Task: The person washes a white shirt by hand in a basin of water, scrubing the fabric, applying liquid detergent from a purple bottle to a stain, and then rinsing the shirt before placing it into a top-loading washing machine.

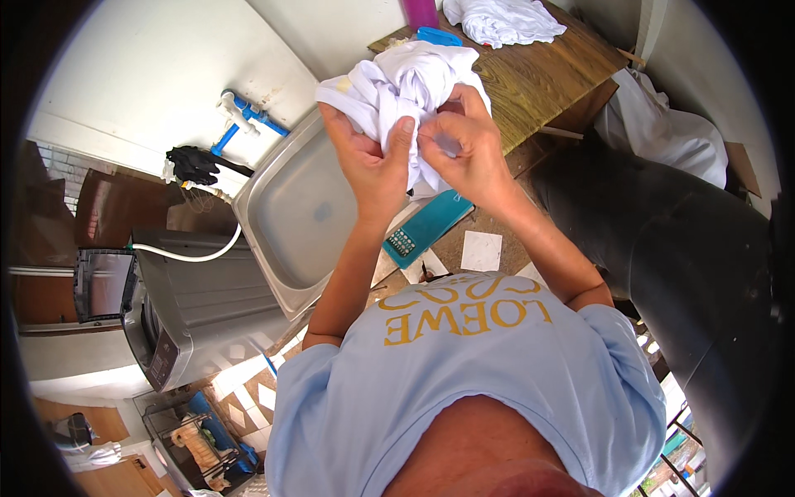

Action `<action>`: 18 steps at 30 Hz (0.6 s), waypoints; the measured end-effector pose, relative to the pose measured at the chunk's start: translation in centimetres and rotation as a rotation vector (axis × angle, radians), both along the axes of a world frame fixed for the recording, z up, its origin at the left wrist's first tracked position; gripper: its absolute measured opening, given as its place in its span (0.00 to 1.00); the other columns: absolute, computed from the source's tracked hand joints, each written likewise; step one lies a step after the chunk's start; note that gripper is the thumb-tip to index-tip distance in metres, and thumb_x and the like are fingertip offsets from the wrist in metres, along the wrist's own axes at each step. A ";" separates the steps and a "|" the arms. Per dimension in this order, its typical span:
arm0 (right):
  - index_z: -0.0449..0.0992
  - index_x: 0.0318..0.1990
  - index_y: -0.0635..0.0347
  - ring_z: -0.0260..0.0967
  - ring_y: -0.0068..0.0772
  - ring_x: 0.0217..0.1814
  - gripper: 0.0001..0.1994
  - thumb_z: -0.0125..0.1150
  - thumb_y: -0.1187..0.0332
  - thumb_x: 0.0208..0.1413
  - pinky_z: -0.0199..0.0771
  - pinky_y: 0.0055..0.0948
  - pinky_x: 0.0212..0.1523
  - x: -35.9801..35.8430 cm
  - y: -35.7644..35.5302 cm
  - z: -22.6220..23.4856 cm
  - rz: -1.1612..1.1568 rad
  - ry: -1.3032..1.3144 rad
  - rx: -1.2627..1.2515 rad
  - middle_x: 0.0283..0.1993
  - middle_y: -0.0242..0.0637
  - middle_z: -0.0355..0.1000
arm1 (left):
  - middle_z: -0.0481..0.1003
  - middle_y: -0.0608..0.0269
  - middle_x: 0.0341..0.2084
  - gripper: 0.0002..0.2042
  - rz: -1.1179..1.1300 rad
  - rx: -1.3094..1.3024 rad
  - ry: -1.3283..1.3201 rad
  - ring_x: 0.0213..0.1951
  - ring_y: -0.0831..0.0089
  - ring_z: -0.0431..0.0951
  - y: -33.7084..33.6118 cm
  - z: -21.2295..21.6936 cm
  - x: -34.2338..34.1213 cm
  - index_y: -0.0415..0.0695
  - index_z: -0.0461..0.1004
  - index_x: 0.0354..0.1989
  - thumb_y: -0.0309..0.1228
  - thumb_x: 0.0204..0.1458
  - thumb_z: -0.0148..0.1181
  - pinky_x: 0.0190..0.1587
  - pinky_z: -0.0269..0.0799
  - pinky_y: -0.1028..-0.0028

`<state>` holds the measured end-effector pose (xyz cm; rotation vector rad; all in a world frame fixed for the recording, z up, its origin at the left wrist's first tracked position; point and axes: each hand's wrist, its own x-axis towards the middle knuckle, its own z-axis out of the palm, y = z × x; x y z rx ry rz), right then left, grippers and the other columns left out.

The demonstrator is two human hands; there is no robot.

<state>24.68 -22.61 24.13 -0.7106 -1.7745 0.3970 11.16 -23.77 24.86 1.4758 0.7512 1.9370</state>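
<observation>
white cloth (406, 79) bunched in both grips, left hand (368, 157), right hand (468, 145), seemingly pinched.

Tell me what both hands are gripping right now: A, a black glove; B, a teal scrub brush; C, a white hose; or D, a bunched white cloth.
D: the left hand and the right hand both pinch the bunched white cloth, held up in front of the wooden table, beside the metal sink.
</observation>
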 end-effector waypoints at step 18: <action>0.77 0.38 0.66 0.72 0.27 0.44 0.05 0.59 0.77 0.55 0.75 0.28 0.49 3.6 1.8 -1.2 0.637 0.567 -0.625 0.38 0.33 0.67 | 0.61 0.53 0.59 0.40 -0.286 -0.137 -0.156 0.60 0.64 0.64 0.0 1.9 -5.1 0.37 0.47 0.65 0.16 0.43 0.63 0.61 0.60 0.66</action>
